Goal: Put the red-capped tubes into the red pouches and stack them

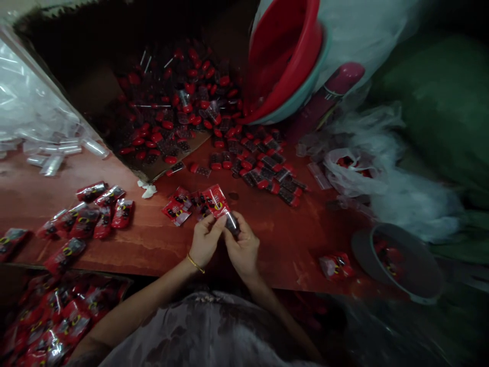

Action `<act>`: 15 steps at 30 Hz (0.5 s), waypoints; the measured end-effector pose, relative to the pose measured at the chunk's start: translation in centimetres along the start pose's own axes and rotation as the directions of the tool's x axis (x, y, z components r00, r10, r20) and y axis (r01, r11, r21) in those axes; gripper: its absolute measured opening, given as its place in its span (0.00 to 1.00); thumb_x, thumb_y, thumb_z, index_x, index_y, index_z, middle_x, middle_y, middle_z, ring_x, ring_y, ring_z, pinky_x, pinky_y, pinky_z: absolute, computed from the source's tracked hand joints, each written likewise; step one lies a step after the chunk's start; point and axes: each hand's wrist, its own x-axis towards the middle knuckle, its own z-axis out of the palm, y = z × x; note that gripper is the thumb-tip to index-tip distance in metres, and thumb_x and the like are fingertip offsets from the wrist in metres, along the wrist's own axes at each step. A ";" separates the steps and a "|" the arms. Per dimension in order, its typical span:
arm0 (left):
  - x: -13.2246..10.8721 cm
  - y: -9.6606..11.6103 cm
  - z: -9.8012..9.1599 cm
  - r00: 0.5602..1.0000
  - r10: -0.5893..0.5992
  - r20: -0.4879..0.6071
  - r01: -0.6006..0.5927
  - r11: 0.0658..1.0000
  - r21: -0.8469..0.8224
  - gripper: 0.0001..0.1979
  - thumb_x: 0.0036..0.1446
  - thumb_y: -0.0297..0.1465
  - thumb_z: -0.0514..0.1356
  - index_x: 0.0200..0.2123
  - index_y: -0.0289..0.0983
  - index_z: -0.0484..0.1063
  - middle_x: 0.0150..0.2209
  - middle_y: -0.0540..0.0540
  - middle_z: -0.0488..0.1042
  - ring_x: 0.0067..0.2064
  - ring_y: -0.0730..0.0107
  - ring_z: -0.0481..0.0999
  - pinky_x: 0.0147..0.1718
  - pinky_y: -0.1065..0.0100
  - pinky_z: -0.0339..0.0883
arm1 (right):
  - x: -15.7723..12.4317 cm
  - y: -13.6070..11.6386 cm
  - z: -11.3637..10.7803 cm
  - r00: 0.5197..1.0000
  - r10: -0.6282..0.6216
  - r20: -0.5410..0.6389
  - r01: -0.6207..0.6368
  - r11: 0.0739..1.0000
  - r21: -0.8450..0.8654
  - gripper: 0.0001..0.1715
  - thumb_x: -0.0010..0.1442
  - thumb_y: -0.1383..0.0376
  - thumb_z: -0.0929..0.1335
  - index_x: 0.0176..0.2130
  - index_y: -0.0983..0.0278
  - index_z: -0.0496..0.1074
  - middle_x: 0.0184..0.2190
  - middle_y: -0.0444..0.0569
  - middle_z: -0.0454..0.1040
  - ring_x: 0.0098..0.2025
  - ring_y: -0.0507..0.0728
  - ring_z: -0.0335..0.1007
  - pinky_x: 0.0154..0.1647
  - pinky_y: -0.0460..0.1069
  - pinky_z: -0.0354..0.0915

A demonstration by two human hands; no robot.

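My left hand point(205, 239), with a gold bangle at the wrist, pinches the edge of a small red printed packet point(216, 201) at the near middle of the wooden table point(298, 239). My right hand point(242, 245) is closed round a small dark item with a shiny wrap point(232, 223), held right against the packet's open end. The two hands touch each other. A few more red packets point(179, 205) lie on the table just beyond my left hand.
A tipped cardboard box point(168, 102) spills red-capped dark items point(260, 163) across the table's far side. Red and teal basins point(284, 66) lean behind. Filled packets point(91, 211) lie left, more fill a bin point(49, 321) below. A grey bowl point(397, 260) sits right, near plastic bags point(367, 168).
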 end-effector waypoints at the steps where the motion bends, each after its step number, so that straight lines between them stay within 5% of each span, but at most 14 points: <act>1: 0.0 0.0 0.0 1.000 -0.001 0.007 0.001 1.000 -0.011 0.15 0.41 0.40 0.66 0.29 0.34 0.76 0.26 0.49 0.75 0.30 0.73 0.70 0.34 0.72 0.64 | 0.0 0.0 -0.1 1.000 -0.018 -0.001 0.018 1.000 -0.014 0.20 0.52 0.62 0.68 0.46 0.60 0.69 0.38 0.46 0.76 0.37 0.54 0.72 0.39 0.48 0.69; 6: 1.0 0.3 -0.8 0.999 -0.022 -0.026 0.021 0.998 -0.056 0.17 0.46 0.44 0.62 0.26 0.33 0.75 0.25 0.49 0.74 0.28 0.74 0.69 0.33 0.72 0.63 | 0.2 0.1 -0.4 0.994 0.056 0.090 -0.061 0.997 0.053 0.24 0.51 0.61 0.69 0.48 0.60 0.67 0.36 0.45 0.75 0.29 0.52 0.71 0.31 0.46 0.69; 9: 1.6 0.7 -1.4 0.999 0.016 -0.042 -0.015 1.000 0.018 0.16 0.45 0.43 0.63 0.24 0.33 0.75 0.23 0.50 0.72 0.27 0.76 0.67 0.31 0.74 0.62 | 0.3 0.0 -0.4 0.972 0.105 0.208 -0.144 0.973 0.180 0.21 0.54 0.60 0.67 0.48 0.62 0.65 0.26 0.42 0.73 0.21 0.49 0.67 0.25 0.45 0.67; 12: 1.7 1.0 -1.4 0.996 0.028 -0.089 -0.026 0.999 0.021 0.17 0.46 0.44 0.62 0.23 0.34 0.73 0.21 0.51 0.69 0.24 0.77 0.64 0.26 0.74 0.60 | 0.3 0.1 -0.4 0.944 0.128 0.303 -0.214 0.939 0.270 0.13 0.58 0.57 0.63 0.37 0.64 0.68 0.21 0.41 0.70 0.18 0.48 0.66 0.21 0.44 0.64; 15: 1.1 0.6 -1.1 0.997 0.043 -0.061 -0.039 0.997 0.069 0.17 0.46 0.44 0.61 0.25 0.35 0.74 0.23 0.51 0.71 0.26 0.75 0.65 0.27 0.74 0.61 | 0.1 0.2 -0.4 0.952 0.159 0.262 -0.246 0.906 0.345 0.16 0.59 0.56 0.63 0.27 0.64 0.65 0.19 0.39 0.68 0.14 0.46 0.63 0.17 0.42 0.59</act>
